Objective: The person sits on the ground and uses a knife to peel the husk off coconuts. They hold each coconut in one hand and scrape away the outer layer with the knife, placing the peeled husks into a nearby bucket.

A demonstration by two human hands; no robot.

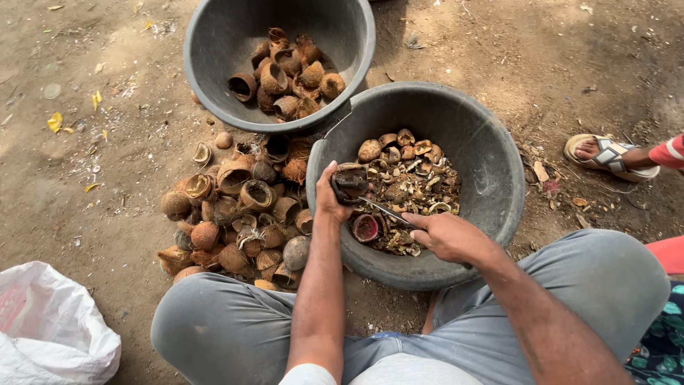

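The left hand (329,196) was wrapped tight round a coconut shell half (350,182), held over the near tub (491,153). The right hand (445,235) was shut on a knife (385,212), its tip just under that grip. The shell looked hard, light and rough, best held by its round back. The knife handle was hidden in the fist.

Dark coconut shell half (350,182) w/ thin knife blade (388,212) over grey basin (491,214)
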